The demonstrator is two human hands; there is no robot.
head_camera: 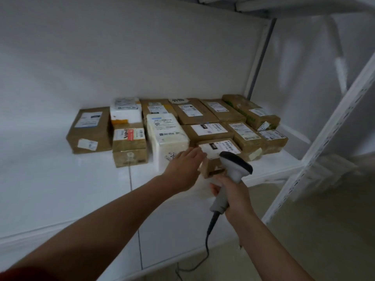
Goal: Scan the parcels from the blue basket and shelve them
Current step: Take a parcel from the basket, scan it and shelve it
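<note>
L hand reaches over shelf, fingers straight and together, palm down. Tips at left side of small brown parcel; blurred, cannot confirm contact. That parcel sits nearest shelf's front edge, toward right end, white label up. R hand wrapped round grip of scanner; scanner head just in front of same parcel. Cable hangs from grip, below shelf's front edge. Other parcels packed approx. two rows deep toward back right of shelf. White parcel just left of L fingers.
</note>
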